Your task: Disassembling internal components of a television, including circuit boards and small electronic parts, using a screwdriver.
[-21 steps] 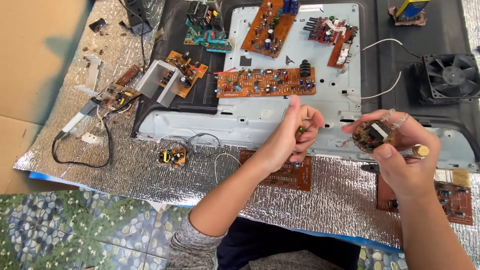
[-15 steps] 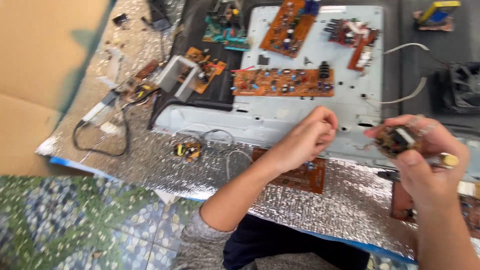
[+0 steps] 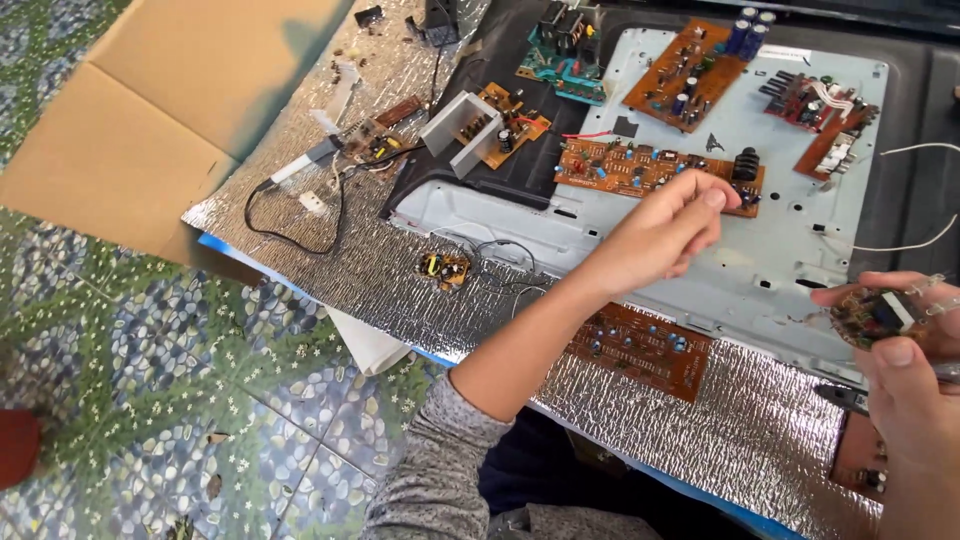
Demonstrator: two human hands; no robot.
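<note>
the right hand (image 3: 905, 370) pinches a small round brown circuit board (image 3: 868, 315) between thumb and fingertips, its fingers closed around the board's edge. the left hand (image 3: 660, 235) hovers with fingers curled together, thumb against them; whether it grips anything cannot be told. just beyond its fingertips lies a long orange circuit board (image 3: 620, 168) on a pale grey metal chassis panel (image 3: 760, 260); below its wrist a dark red-brown circuit board (image 3: 640, 348) rests on the silver foil mat (image 3: 340, 270).
</note>
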